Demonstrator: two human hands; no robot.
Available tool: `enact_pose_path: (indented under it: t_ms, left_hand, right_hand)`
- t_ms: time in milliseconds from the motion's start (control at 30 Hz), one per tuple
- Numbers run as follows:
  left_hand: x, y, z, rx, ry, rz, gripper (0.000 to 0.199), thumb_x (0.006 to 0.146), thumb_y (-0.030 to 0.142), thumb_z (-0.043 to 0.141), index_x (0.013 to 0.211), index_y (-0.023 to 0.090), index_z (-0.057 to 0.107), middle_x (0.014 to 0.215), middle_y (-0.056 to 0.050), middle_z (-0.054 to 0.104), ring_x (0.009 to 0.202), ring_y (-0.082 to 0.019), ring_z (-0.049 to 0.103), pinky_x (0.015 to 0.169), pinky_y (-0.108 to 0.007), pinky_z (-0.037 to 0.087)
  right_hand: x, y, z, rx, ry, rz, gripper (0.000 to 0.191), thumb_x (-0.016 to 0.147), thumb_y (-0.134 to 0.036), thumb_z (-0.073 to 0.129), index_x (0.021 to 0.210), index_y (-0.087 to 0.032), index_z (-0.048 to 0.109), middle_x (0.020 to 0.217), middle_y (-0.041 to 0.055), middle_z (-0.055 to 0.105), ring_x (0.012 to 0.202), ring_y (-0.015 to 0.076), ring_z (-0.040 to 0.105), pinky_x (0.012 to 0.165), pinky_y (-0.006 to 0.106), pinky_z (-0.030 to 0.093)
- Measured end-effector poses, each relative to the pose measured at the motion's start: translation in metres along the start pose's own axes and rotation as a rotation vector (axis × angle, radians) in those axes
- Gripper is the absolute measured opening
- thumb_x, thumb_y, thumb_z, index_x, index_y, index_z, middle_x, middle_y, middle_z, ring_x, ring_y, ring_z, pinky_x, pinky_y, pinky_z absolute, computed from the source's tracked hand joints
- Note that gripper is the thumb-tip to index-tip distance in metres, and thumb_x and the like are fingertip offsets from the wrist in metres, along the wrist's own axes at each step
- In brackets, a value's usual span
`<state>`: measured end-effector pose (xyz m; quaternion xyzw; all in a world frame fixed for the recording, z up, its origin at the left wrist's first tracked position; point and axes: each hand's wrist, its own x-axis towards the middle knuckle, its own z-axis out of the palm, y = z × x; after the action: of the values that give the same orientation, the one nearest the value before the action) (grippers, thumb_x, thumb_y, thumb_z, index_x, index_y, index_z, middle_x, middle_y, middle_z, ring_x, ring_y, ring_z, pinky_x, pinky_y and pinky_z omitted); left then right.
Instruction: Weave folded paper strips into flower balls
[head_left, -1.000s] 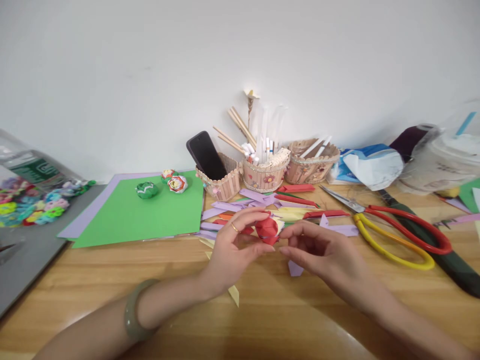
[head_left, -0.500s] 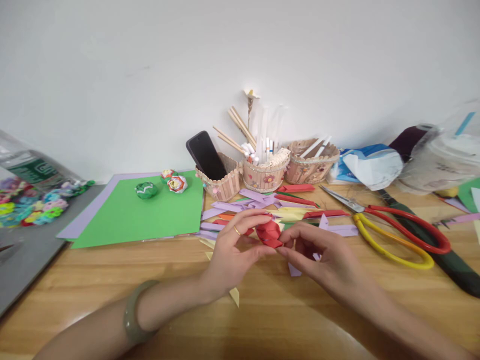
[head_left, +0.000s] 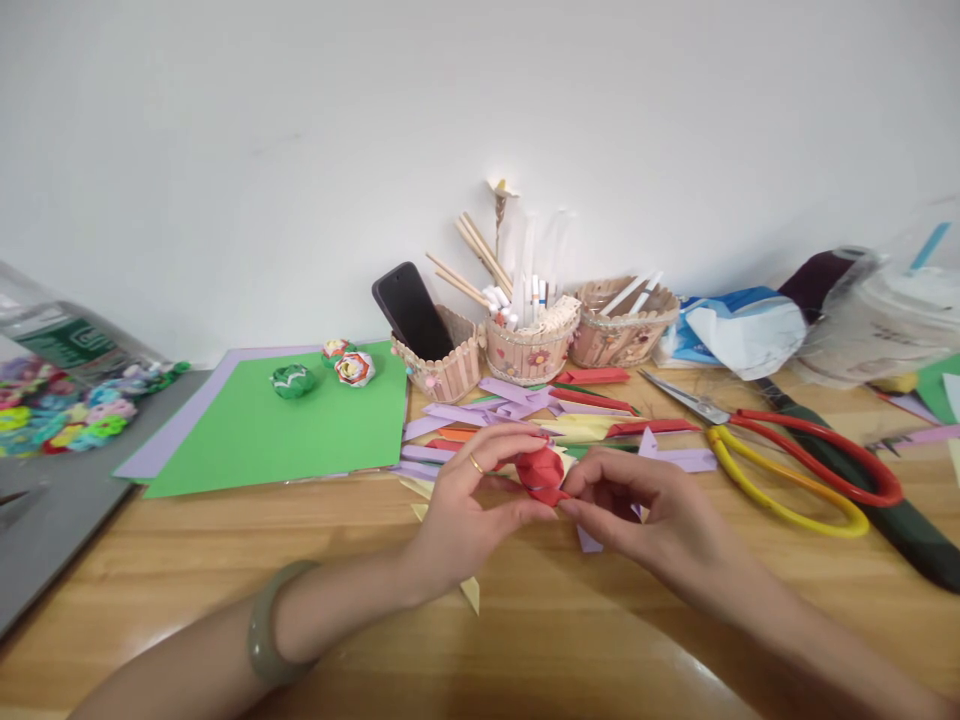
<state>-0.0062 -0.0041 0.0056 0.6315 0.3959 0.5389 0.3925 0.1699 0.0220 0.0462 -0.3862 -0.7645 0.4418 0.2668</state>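
A small red folded-paper ball [head_left: 541, 472] is held between both hands above the table's front half. My left hand [head_left: 469, 505], closed with a ring on one finger, grips the ball from the left, fingers on top and thumb beneath. The thumb and index finger of my right hand [head_left: 645, 505] pinch the ball's lower right edge, where a bit of red paper sticks out. Behind the hands lies a loose heap of folded paper strips [head_left: 517, 400] in purple, red, yellow and green. Part of the ball is hidden by my left fingers.
Scissors [head_left: 724, 425] with red and yellow handles lie to the right over a dark green tool [head_left: 900, 540]. Green paper [head_left: 300, 440] with several paper balls is at left. Craft-stick baskets [head_left: 529, 352] stand by the wall, one holding a phone [head_left: 412, 310]. A cup [head_left: 892, 320] stands far right.
The red paper ball has turned a little and shifted slightly right and down in my fingers. Both hands keep nearly the same place.
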Motion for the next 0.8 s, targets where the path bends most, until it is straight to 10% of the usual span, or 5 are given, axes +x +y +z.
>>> enact_pose_path:
  t_ms: [800]
  left_hand:
    - [-0.0024, -0.0003, 0.0008, -0.095, -0.038, -0.079, 0.040, 0.068, 0.019, 0.070, 0.106, 0.028, 0.058, 0.119, -0.006, 0.050, 0.106, -0.020, 0.052, 0.080, -0.029, 0.051]
  right_hand:
    - [-0.0026, 0.0032, -0.0001, -0.050, -0.025, -0.011, 0.010, 0.077, -0.016, 0.055, 0.069, -0.019, 0.058, 0.054, -0.0044, 0.054, 0.047, 0.0085, 0.042, 0.043, 0.021, 0.031]
